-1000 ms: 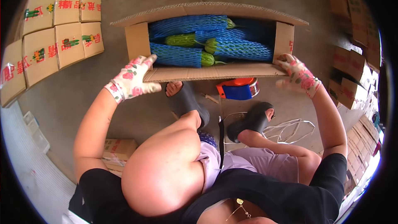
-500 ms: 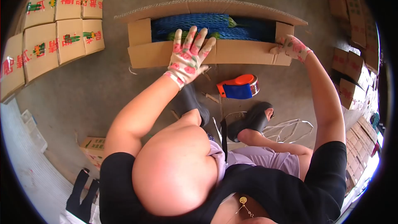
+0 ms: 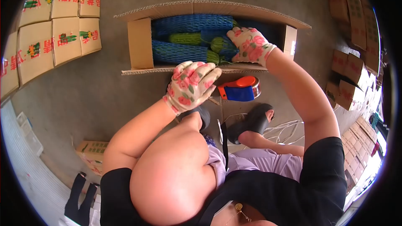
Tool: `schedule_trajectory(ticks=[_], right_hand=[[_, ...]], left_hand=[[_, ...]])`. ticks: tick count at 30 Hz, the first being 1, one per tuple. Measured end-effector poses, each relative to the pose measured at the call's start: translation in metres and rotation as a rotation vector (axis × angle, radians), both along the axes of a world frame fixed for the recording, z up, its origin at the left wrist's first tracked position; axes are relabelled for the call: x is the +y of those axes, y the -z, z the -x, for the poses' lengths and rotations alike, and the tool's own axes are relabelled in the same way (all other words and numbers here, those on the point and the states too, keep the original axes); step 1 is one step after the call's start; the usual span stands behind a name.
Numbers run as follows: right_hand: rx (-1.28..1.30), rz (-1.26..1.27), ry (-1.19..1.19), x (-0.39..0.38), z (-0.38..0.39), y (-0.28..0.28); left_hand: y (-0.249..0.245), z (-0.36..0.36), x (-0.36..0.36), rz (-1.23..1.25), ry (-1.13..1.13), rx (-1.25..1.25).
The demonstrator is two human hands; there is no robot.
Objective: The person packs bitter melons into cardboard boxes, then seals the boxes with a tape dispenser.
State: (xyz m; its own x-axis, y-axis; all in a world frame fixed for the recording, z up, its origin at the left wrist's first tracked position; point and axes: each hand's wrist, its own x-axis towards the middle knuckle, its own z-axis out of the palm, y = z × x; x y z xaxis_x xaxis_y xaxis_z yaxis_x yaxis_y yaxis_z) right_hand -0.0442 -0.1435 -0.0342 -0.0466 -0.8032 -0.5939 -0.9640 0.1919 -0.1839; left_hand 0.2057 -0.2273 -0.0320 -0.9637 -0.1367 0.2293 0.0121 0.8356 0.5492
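We noted left hand [image 3: 191, 84] loosely spread, empty; right hand [image 3: 252, 46] atop netted gourd [image 3: 222, 46], grip untellable; we judged it firm, bruisable, best held mid-length.

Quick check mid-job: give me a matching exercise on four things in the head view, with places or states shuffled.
1. Right hand
2. Left hand
3. Green vegetables
4. Tape dispenser

A. On the floor, orange and blue
B. Partly wrapped in blue netting
C. Inside the open box's walls, gloved
D. Gloved, at the box's near edge

Pairs: 1-C, 2-D, 3-B, 4-A
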Motion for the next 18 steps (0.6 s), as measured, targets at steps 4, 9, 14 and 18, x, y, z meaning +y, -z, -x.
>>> schedule_trajectory(ticks=[4,9,14,18], right_hand=[[-0.084,0.062,0.158,0.009,0.007,-0.037],[-0.971,0.805,0.819,0.062,0.025,-0.132],[-1.418,1.029,1.183,0.051,-0.004,-0.139],[-0.365,0.369,0.997,0.091,0.041,-0.085]], left_hand=[[-0.021,-0.005,-0.009,-0.144,-0.023,0.027],[-0.046,0.023,-0.043,-0.549,-0.184,-0.004],[-0.067,0.077,-0.060,-0.314,0.048,-0.040],[-0.066,0.054,-0.074,-0.202,0.001,-0.192]])
